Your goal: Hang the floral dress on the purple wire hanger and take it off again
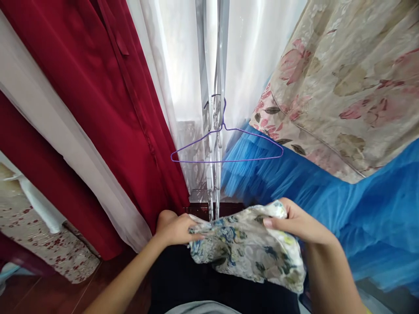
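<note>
A bunched floral garment (248, 248), off-white with blue, green and yellow print, is stretched between my two hands above my lap. My left hand (178, 229) grips its left end, fingers closed on the cloth. At the upper right end, my right hand (294, 222) pinches the fabric with the thumb on top. The garment's exact kind cannot be made out, since it is folded up. Beyond it, a purple wire hanger (225, 162) hangs bare from a white strap-like hanging rack (214, 117).
Red curtain-like cloth (131, 131) and white fabric hang on the left. To the right hang a beige floral cloth (340, 96) and blue tulle (366, 209). Low on the left is a cloth with small red flowers (65, 248), above a reddish tiled floor (75, 288).
</note>
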`<state>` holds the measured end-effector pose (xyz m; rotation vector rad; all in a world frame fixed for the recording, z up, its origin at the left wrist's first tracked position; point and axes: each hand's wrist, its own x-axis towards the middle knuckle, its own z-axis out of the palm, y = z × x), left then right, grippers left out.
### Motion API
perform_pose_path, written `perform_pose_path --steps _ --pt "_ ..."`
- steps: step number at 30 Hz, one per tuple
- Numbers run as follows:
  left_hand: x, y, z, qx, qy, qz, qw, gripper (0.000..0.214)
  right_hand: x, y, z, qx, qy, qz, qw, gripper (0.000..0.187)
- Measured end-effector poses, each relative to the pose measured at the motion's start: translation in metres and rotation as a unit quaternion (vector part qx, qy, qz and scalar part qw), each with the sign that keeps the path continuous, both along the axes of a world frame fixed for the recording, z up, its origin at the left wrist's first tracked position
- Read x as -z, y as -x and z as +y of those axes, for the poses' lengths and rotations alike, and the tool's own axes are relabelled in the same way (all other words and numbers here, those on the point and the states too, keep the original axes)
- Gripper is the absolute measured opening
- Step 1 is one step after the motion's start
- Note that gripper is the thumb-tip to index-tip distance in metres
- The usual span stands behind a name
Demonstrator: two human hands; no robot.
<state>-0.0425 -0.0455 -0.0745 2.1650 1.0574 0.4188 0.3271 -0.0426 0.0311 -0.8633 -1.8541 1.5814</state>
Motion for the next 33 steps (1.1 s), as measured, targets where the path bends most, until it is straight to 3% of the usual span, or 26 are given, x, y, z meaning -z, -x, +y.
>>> perform_pose_path --steps 4,8,10,12,16,19,23,26,30,32,33 --pt "-0.043 0.063 0.039 -0.078 -0.167 0.107 0.977 0.031 -0.03 0.015 0.041 0.084 -0.104 -0.094 0.987 0.023" --pt "-0.099 0.094 0.076 -0.167 -0.265 0.163 0.936 0.025 -0.033 0.034 0.084 0.201 -0.268 -0.081 0.939 0.054" --pt "-0.124 0.097 0.089 -0.204 -0.304 0.167 0.915 0.024 -0.03 0.042 0.102 0.236 -0.305 -0.085 0.918 0.053" --pt "-0.147 0.093 0.097 -0.224 -0.338 0.17 0.898 0.024 -0.027 0.048 0.114 0.238 -0.315 -0.113 0.912 0.039" --pt "-0.18 0.067 0.095 -0.198 -0.398 0.171 0.879 0.018 -0.019 0.062 0.119 0.24 -0.326 -0.177 0.897 0.027" --pt "-0.194 0.033 0.089 -0.17 -0.44 0.139 0.871 0.011 -0.011 0.075 0.113 0.262 -0.337 -0.183 0.886 0.019" --pt "-0.2 -0.008 0.096 -0.144 -0.44 0.068 0.884 0.005 -0.002 0.078 0.102 0.248 -0.349 -0.162 0.889 0.03" --pt "-0.197 -0.021 0.107 -0.185 -0.394 -0.024 0.9 0.012 0.002 0.061 0.095 0.288 -0.359 -0.111 0.881 0.049" --pt "-0.191 -0.025 0.109 -0.234 -0.357 -0.074 0.901 0.025 -0.002 0.021 0.103 0.444 -0.372 -0.043 0.814 0.075" --pt "-0.19 -0.026 0.107 -0.233 -0.351 -0.073 0.904 0.031 -0.011 0.001 0.115 0.475 -0.394 -0.05 0.785 0.067" --pt "-0.191 -0.026 0.106 -0.233 -0.35 -0.069 0.905 0.033 -0.017 -0.009 0.122 0.465 -0.401 -0.07 0.786 0.058"
